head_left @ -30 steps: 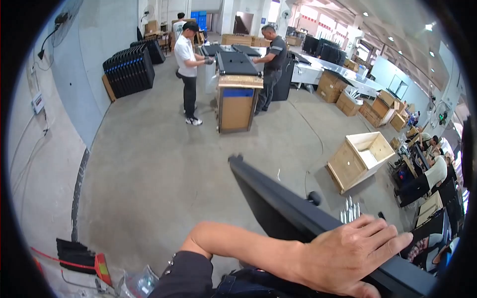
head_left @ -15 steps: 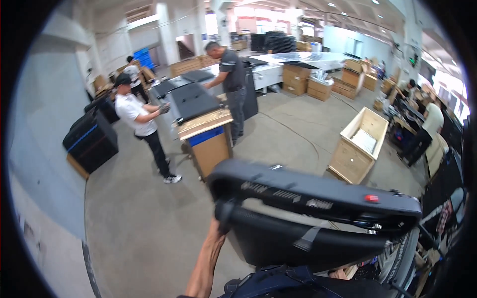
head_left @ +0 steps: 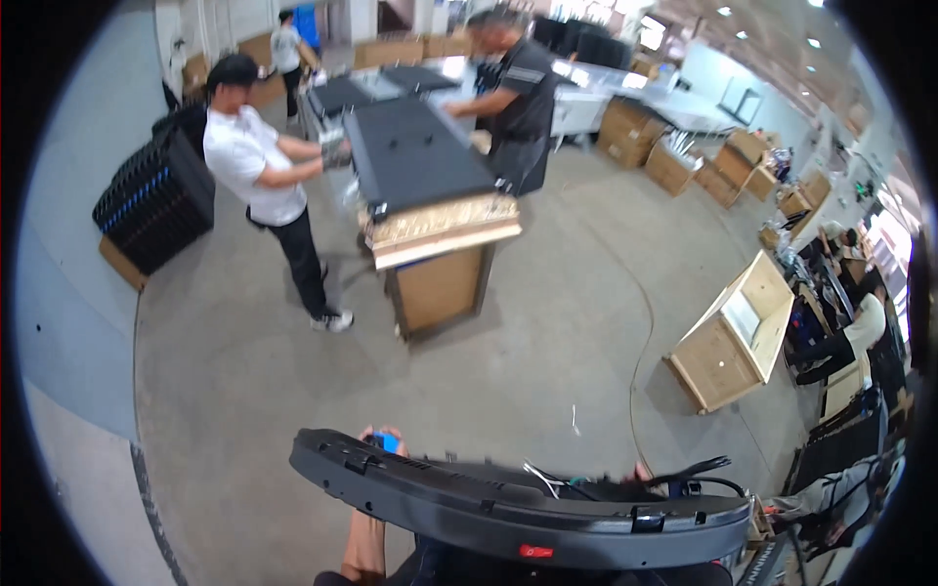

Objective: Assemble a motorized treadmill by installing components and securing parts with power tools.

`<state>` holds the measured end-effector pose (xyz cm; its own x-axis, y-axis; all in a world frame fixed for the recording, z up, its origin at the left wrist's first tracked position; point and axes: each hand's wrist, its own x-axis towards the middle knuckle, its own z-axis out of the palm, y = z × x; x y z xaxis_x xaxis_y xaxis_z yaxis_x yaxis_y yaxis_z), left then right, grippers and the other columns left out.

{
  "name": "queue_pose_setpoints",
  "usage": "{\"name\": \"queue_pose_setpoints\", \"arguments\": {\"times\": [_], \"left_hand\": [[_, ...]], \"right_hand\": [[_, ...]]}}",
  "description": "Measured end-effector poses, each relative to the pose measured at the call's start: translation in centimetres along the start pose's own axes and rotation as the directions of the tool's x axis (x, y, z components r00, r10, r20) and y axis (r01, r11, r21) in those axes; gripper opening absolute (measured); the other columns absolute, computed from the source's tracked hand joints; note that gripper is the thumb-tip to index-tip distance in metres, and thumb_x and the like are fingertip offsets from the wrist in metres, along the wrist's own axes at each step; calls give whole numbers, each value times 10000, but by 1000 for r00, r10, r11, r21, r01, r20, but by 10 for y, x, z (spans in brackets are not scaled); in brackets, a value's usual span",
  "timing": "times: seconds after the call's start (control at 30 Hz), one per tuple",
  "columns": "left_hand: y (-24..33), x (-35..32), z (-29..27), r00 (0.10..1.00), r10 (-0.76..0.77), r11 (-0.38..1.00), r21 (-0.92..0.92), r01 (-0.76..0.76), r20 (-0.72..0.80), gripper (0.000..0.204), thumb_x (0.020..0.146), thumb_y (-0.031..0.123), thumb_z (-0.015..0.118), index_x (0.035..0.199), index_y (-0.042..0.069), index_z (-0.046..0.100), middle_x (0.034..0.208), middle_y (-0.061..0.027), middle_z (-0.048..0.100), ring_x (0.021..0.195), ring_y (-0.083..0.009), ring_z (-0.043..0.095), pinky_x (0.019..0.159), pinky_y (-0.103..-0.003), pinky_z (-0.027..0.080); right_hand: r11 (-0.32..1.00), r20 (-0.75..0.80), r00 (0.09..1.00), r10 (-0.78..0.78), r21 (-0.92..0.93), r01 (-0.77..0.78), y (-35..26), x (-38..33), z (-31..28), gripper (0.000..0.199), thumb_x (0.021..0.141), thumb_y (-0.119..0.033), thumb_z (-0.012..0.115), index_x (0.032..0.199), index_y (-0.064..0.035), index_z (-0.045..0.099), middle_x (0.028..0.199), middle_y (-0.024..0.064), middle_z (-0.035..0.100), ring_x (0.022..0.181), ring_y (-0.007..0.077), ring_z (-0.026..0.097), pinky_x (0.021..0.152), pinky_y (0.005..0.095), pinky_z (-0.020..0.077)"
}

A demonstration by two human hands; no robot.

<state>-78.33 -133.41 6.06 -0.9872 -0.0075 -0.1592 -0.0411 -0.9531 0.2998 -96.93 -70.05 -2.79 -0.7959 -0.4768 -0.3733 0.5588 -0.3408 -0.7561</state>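
Low in front of me I carry a long dark grey plastic machine housing (head_left: 469, 518), edge-on, with a red rocker switch (head_left: 535, 552) on its near side. Loose black and white wires (head_left: 699, 469) stick up behind its right part. My left hand (head_left: 383, 436) is closed around its left part, with the fingers showing over the far edge. Beside those fingers is a small blue thing I cannot make out. Of my right hand (head_left: 642, 473) only fingertips show behind the housing, among the wires; the rest is hidden.
Ahead, two people stand at a bench (head_left: 445, 234) bearing black panels (head_left: 415, 146). An open wooden crate (head_left: 728, 352) stands to the right, near a cable (head_left: 647, 322) on the floor. Black panels are stacked (head_left: 161, 200) by the left wall. Other people work at far right.
The housing has tipped from showing its broad face to edge-on and sunk lower in view. The bench and the crate appear larger. The person at the bench's far side bends further over it.
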Motion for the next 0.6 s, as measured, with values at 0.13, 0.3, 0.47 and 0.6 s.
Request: {"name": "queue_pose_setpoints", "arguments": {"times": [0.13, 0.3, 0.47, 0.6], "left_hand": [[60, 22, -73, 976, 89, 995, 26, -96, 199, 664, 1051, 591, 248, 1189, 66, 629, 709, -208, 604, 679, -299, 536, 757, -421, 472], [90, 59, -139, 973, 185, 896, 384, -224, 138, 688, 1045, 636, 206, 1220, 142, 651, 638, -137, 567, 656, -261, 486, 948, -409, 386], [69, 111, -178, 925, 380, 836, 434, -335, -17, 643, 1058, 582, 216, 1170, 131, 660, 604, -162, 610, 634, -285, 499, 973, -435, 350], [82, 150, -195, 914, 400, 818, 472, -328, -60, 640, 1067, 568, 199, 1194, 144, 661, 642, -187, 645, 665, -305, 519, 987, -448, 345]], "right_hand": [[989, -444, 892, 84, -73, -130, 23, 117, 41, 585, 1053, -512, 516, 598, -147, 466, 602, 49, 519, 597, 230, 530, 618, 373, 467], [757, -410, 863, 295, -451, -473, 34, 334, 51, 620, 1058, -539, 463, 597, -127, 504, 584, 36, 525, 612, 206, 529, 597, 381, 443], [773, -218, 902, 373, -465, -432, 60, 543, 17, 428, 972, -472, 627, 768, -97, 629, 761, 59, 658, 643, 172, 582, 586, 341, 467], [811, -231, 894, 385, -378, -447, 109, 585, -6, 419, 973, -463, 628, 779, -91, 633, 763, 59, 660, 643, 173, 588, 584, 340, 473]]}}
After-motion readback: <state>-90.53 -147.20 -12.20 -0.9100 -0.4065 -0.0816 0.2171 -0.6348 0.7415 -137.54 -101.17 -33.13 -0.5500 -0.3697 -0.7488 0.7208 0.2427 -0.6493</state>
